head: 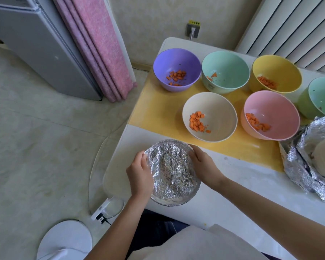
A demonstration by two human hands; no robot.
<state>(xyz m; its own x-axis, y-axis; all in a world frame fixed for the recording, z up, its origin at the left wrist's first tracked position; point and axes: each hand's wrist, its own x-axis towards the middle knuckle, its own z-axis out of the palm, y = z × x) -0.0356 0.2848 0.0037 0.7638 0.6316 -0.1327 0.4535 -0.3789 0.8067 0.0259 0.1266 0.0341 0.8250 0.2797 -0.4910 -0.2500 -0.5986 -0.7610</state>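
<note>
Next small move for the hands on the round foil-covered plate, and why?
Probably press the crinkled foil down around the rim: the left hand and right hand grip opposite edges of the round foil-covered plate, whose foil looks loose.

white table (233, 192) | carries: yellow mat (158, 113); foil-covered dish (172, 171) near edge; foil heap (298, 166) right

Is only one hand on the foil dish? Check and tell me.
No: the left hand and the right hand both grip the foil dish at opposite sides of its rim.
</note>
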